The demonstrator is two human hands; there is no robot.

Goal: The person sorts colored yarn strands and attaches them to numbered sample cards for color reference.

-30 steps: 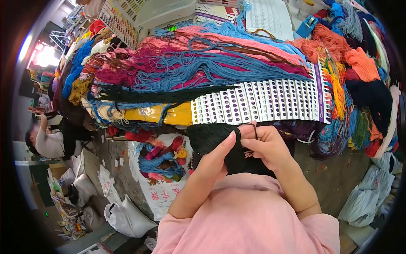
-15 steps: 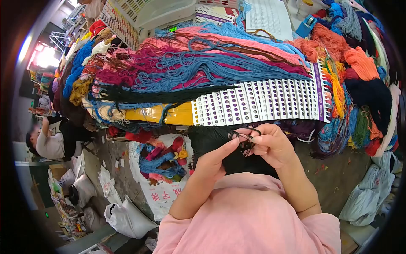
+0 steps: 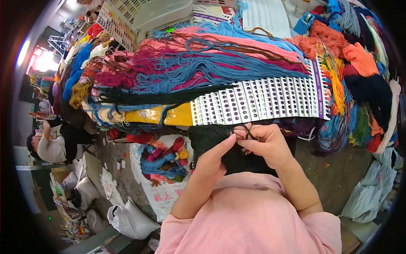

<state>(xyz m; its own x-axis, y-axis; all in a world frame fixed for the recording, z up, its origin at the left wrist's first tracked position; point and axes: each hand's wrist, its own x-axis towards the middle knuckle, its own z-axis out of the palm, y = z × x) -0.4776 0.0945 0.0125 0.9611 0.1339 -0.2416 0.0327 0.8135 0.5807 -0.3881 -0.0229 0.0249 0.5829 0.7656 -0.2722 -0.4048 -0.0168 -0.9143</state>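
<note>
Both my hands meet in front of my chest, just below the table edge, around black thread (image 3: 240,128). My left hand (image 3: 215,155) pinches the thread between thumb and fingers. Close against it, my right hand (image 3: 270,144) grips the same strands, its fingers curled. Small dark loops show between the fingertips; their exact layout is hard to make out. A black bundle (image 3: 203,139) lies beneath my hands. White cards with punched holes (image 3: 258,99) lie on the table right above my hands, and a hank of black thread (image 3: 148,97) lies to their left.
Blue thread (image 3: 220,67), pink thread (image 3: 253,46) and magenta thread cover the table. Orange skeins (image 3: 359,63) pile at the right, with a blue tape dispenser (image 3: 303,23) behind. A white sack (image 3: 131,218) lies on the floor. Another person (image 3: 50,146) sits at far left.
My right fingers have closed in nearer to the left fingertips, and the black loops between them look smaller. The view has shifted slightly.
</note>
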